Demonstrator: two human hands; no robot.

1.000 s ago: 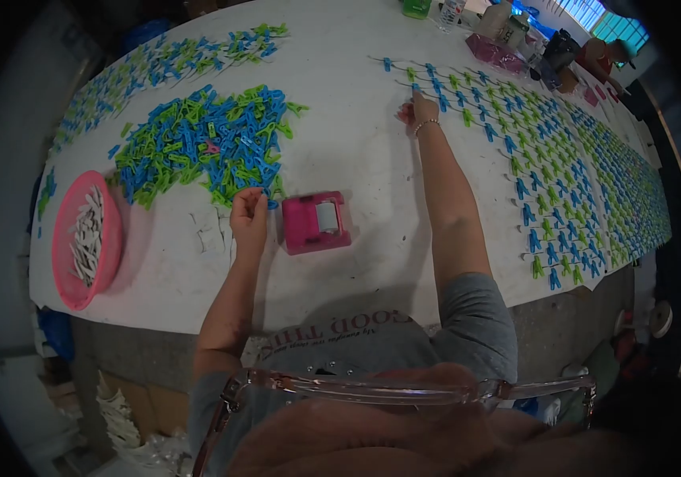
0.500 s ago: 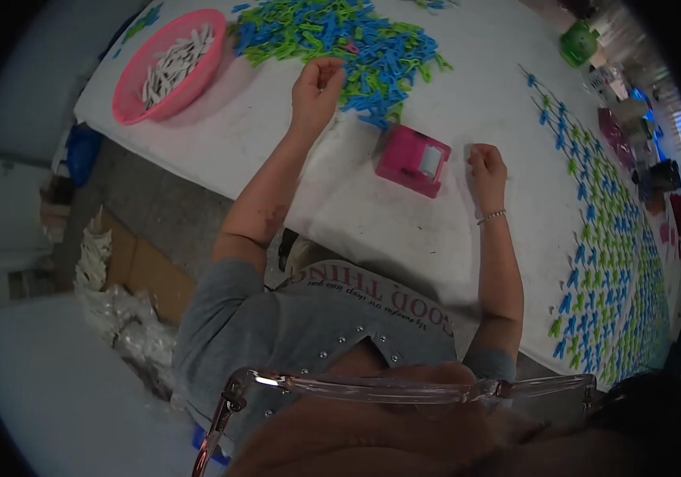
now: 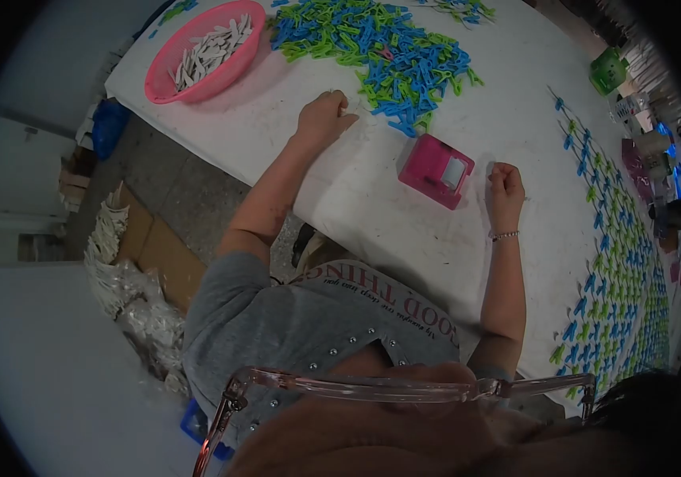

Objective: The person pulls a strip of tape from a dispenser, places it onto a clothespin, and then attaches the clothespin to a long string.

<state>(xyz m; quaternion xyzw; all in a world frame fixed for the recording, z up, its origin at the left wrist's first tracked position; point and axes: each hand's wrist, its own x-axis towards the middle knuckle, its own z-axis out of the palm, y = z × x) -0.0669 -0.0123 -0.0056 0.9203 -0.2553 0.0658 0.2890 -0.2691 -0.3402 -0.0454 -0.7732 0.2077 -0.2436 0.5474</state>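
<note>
My left hand (image 3: 323, 121) is over the white-covered table, just left of the heap of blue and green plastic clothes pegs (image 3: 404, 60). Its fingers are curled, with the thumb extended toward the pegs. A thin pale bit shows near its fingertips, too small to name. My right hand (image 3: 506, 189) is closed in a pinch near the tabletop, right of a pink box (image 3: 436, 171) with a pale, light-coloured insert. Whatever those fingers hold, if anything, is hidden.
A pink basin (image 3: 233, 75) of white strips stands at the far left. Rows of blue and green pegs on thin rods (image 3: 615, 294) cover the table's right side. A green container (image 3: 609, 71) is at the back right. Cardboard (image 3: 161, 250) and clear plastic (image 3: 153, 318) lie on the floor.
My left hand has drawn back from the edge of the peg heap toward me. My right hand stays beside the pink box. The whole view has shifted slightly.
</note>
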